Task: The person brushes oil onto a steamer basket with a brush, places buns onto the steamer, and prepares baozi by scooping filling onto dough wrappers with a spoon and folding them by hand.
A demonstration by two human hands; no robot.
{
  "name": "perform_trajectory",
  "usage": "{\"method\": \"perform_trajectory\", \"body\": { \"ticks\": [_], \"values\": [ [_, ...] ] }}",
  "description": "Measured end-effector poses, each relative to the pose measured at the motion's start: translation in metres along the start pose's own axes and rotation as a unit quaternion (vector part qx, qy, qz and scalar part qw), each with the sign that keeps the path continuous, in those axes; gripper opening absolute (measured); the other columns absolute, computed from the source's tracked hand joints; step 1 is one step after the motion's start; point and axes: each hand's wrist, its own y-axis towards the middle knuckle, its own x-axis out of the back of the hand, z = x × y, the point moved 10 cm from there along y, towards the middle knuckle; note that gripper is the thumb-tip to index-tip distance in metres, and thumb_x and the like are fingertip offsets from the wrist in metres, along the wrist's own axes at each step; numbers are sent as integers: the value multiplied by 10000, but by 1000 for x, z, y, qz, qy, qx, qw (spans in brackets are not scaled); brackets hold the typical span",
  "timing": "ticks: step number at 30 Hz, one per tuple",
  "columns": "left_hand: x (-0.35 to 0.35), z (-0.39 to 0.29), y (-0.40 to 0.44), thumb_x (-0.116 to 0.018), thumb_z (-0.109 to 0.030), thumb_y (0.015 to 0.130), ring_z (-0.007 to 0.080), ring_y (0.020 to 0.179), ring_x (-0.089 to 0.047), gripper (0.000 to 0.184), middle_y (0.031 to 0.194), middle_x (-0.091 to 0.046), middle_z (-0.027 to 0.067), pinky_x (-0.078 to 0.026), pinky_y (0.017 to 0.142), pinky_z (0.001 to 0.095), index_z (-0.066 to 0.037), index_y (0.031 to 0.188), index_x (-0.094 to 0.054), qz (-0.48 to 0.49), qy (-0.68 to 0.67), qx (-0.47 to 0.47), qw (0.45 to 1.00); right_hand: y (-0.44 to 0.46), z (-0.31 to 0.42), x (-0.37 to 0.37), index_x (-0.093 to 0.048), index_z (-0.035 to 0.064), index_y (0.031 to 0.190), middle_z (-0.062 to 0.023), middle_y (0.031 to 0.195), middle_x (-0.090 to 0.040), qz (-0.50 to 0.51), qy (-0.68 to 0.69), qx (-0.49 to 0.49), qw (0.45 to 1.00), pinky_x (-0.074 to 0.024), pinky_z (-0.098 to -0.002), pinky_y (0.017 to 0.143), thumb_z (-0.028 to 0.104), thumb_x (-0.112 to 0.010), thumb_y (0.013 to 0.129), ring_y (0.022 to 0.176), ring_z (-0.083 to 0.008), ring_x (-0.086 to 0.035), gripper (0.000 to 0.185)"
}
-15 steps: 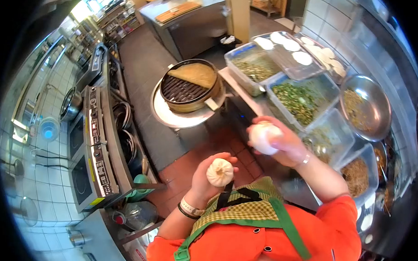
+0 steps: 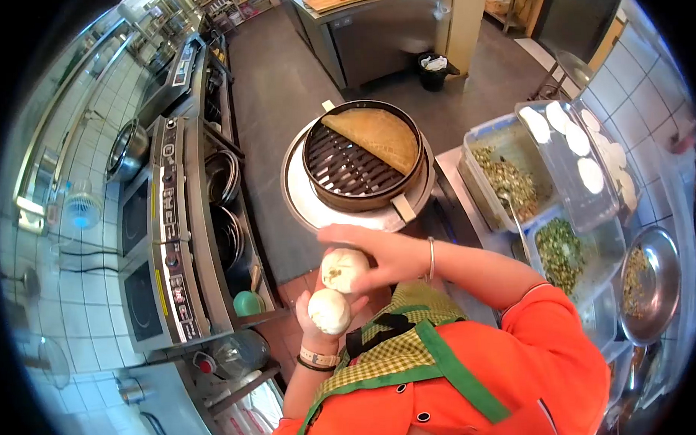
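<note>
Two pale dough buns are close together in front of my apron. My left hand [image 2: 315, 340], palm up and fingers curled, cradles the smooth lower bun [image 2: 329, 312]. From the right, my right hand [image 2: 395, 254] grips the upper bun [image 2: 344, 270], which shows small brownish marks on its surface. The buns appear to touch, though I cannot tell for certain. Just beyond my hands stands a round steamer [image 2: 316, 189] on a metal stand. A folded tan liner [image 2: 387, 132] covers part of its slatted base, and dark slats show on the left.
On the right, clear tubs hold a chopped filling [image 2: 507, 177] and a green filling [image 2: 560, 252]. Flat dough rounds [image 2: 577, 140] lie on a lid behind them. A steel bowl [image 2: 654, 299] stands farther right. Along the left runs a stove counter [image 2: 168, 224] with pots.
My right hand has swung left with its bun, bringing it beside the bun in my left hand. The view has turned left, so the steamer and tubs appear farther right.
</note>
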Motion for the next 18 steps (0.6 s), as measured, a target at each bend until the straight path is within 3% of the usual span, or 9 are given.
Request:
{"method": "perform_trajectory", "body": {
  "ticks": [2,3,5,6,7,12,14,16,18],
  "values": [
    [-32,2,25,-593,-379,736,400,1270,-170,764,1400,-156,148,-371,913,542,-216,1358,-182,149,104,63,981,27,-53,57,-412,42,1222,-118,1219,-453,-112,59,-72,989,-334,-339,961,201,-587,787,1146,-217,-421,495],
    [-36,-5,44,-680,-271,702,416,1279,-113,823,1420,-88,119,-366,932,524,-290,1352,-177,135,35,77,987,45,-89,97,-494,33,1138,-105,1107,-538,-212,93,-52,972,-398,-315,888,202,-557,809,1038,-191,-508,375],
    [-41,-11,72,-673,-280,711,416,1279,-113,812,1422,-88,109,-369,931,524,-297,1352,-174,122,21,69,990,63,-184,155,-566,3,1003,-137,930,-599,-361,37,-156,919,-442,-302,784,177,-582,754,869,-222,-577,304],
    [-47,-17,86,-665,-288,721,415,1280,-113,802,1424,-87,98,-372,930,523,-305,1352,-171,124,8,52,991,65,-239,176,-567,6,986,-165,945,-590,-423,11,-243,873,-445,-324,789,148,-564,739,866,-273,-573,285],
    [-49,-22,101,-659,-313,729,415,1279,-118,796,1427,-85,84,-365,939,512,-314,1353,-164,143,9,59,988,70,-293,187,-579,7,984,-187,944,-593,-405,-99,-328,848,-440,-333,805,160,-564,722,899,-303,-567,304],
    [-53,-57,144,-657,-388,718,462,1210,-255,799,1414,-103,127,-467,820,503,-330,1347,-166,62,69,-61,994,53,-448,250,-594,-12,930,-242,901,-587,-389,-207,-461,770,-442,-394,818,143,-544,715,905,-350,-560,270],
    [-47,-71,147,-658,-392,716,472,1196,-273,803,1415,-103,123,-480,800,505,-349,1345,-160,30,47,-84,995,32,-481,289,-550,-13,1032,-247,1019,-549,-310,-224,-551,742,-424,-391,856,135,-526,747,976,-344,-530,322],
    [-34,-87,147,-651,-384,728,495,1183,-272,788,1415,-101,125,-489,776,525,-374,1341,-156,2,44,-110,993,15,-489,323,-472,10,1141,-220,1155,-479,-326,-276,-587,688,-406,-386,889,148,-529,768,1047,-337,-488,402],
    [-27,-99,150,-738,-300,657,548,1169,-232,800,1391,-146,141,-481,766,567,-303,1314,-281,-26,-11,-120,992,24,-503,337,-424,34,1183,-178,1202,-446,-296,-274,-562,723,-402,-388,895,167,-541,773,1085,-323,-461,446]
  ]
}}
